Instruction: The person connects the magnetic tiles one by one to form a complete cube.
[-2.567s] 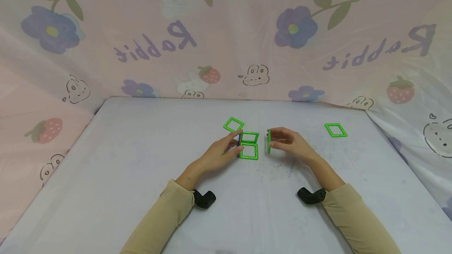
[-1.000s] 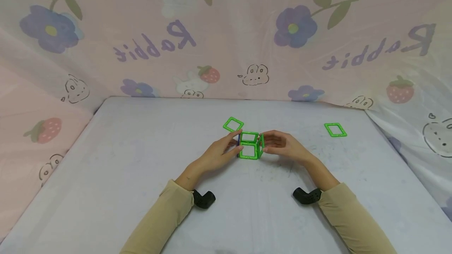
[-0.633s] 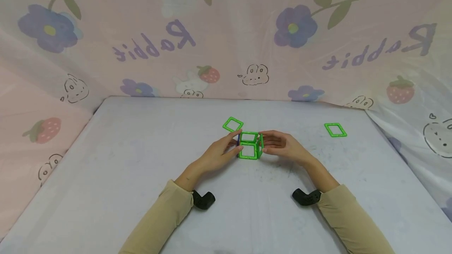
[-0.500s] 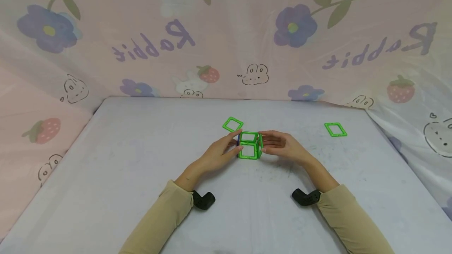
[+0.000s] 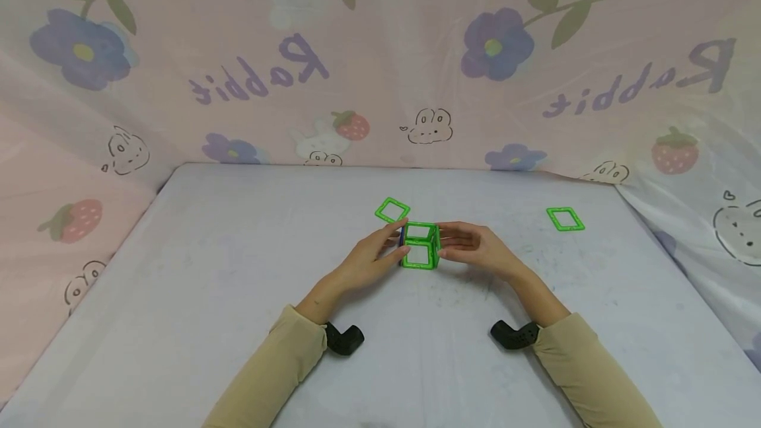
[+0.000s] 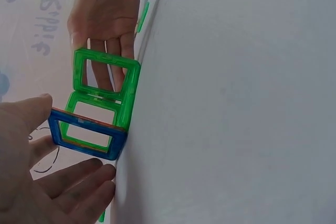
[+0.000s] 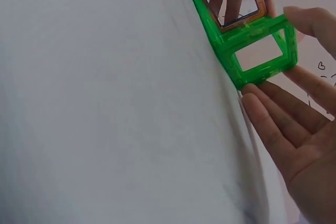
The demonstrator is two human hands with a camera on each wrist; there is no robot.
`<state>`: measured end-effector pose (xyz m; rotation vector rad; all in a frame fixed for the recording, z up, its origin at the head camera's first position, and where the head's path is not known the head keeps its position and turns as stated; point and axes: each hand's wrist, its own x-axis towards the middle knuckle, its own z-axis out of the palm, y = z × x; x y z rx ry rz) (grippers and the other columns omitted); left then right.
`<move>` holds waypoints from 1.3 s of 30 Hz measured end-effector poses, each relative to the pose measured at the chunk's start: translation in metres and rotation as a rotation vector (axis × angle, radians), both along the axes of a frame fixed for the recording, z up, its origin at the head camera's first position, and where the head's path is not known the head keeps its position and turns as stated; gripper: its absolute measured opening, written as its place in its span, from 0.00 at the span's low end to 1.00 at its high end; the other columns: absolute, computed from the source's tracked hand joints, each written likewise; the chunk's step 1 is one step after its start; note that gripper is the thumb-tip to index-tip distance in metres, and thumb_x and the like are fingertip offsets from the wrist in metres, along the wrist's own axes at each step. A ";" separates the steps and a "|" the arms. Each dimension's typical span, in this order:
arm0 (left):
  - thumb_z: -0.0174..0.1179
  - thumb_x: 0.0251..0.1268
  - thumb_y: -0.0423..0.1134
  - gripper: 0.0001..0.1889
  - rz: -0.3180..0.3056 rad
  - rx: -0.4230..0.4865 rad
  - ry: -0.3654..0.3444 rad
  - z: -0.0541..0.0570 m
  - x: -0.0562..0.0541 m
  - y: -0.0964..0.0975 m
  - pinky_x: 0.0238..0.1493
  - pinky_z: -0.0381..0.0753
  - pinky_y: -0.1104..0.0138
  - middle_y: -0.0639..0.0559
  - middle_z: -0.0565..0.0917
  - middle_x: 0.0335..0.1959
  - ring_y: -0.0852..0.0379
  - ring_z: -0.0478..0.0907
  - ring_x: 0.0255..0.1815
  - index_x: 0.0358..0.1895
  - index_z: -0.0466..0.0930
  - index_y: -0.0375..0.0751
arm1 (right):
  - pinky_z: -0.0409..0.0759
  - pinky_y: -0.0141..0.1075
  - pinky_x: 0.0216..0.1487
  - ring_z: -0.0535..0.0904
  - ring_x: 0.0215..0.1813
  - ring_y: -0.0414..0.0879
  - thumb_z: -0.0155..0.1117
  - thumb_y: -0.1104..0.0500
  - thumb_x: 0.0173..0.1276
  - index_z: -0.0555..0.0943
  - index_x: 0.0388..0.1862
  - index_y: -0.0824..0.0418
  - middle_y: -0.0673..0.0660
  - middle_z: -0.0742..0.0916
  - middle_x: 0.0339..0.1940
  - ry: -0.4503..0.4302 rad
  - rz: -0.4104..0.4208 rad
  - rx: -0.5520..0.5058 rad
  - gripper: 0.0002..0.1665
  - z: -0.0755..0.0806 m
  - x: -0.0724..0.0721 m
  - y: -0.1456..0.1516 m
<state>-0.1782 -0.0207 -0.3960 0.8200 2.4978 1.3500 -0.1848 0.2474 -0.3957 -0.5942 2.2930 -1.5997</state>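
Observation:
Green magnetic tile frames stand joined upright as a small box, with an open-centred green tile [image 5: 419,266] toward me. On its left side is a blue tile [image 6: 86,123], which looks orange on its inner face in the right wrist view. My left hand [image 5: 370,259] pinches this tile by its edges between thumb and fingers. My right hand [image 5: 484,249] pinches the right-hand green tile [image 7: 262,72] by its edges, holding it against the box's right side. The lower fingers of both hands extend past the tiles.
One loose green tile [image 5: 382,206] lies just behind the box, near my left fingertips. Another green tile [image 5: 565,209] lies farther right on the white table [image 5: 238,269]. Black wrist devices [image 5: 345,339] jut inward from both sleeves. Printed cloth hangs behind and at the sides.
My right hand has brought its green tile left from apart to against the box, and the tile has straightened from a slant. My left hand has stayed in place on the blue tile.

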 end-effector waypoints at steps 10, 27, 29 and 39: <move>0.52 0.73 0.45 0.30 0.009 0.020 0.004 0.003 0.003 0.001 0.64 0.70 0.55 0.41 0.71 0.67 0.46 0.74 0.64 0.74 0.56 0.48 | 0.80 0.38 0.54 0.76 0.61 0.61 0.63 0.59 0.68 0.68 0.68 0.62 0.66 0.77 0.63 0.039 0.010 0.022 0.31 0.000 0.001 -0.001; 0.51 0.73 0.43 0.27 0.020 0.066 0.022 0.004 0.001 0.001 0.62 0.72 0.55 0.41 0.70 0.68 0.46 0.74 0.62 0.72 0.59 0.41 | 0.80 0.40 0.54 0.77 0.61 0.60 0.63 0.58 0.68 0.69 0.68 0.62 0.65 0.78 0.62 0.073 -0.012 0.050 0.30 0.004 0.002 -0.003; 0.52 0.73 0.42 0.27 0.026 0.077 0.045 0.004 0.002 0.001 0.62 0.73 0.56 0.40 0.71 0.66 0.46 0.74 0.62 0.71 0.61 0.39 | 0.80 0.38 0.54 0.77 0.61 0.60 0.63 0.58 0.68 0.69 0.68 0.62 0.65 0.78 0.62 0.071 -0.014 0.047 0.30 0.004 0.002 -0.003; 0.54 0.71 0.38 0.23 0.066 0.129 0.100 0.003 0.002 0.000 0.60 0.74 0.56 0.39 0.75 0.62 0.44 0.76 0.60 0.65 0.68 0.32 | 0.79 0.31 0.52 0.78 0.60 0.56 0.63 0.59 0.68 0.71 0.65 0.64 0.65 0.80 0.60 0.067 -0.031 0.006 0.28 0.003 0.000 -0.003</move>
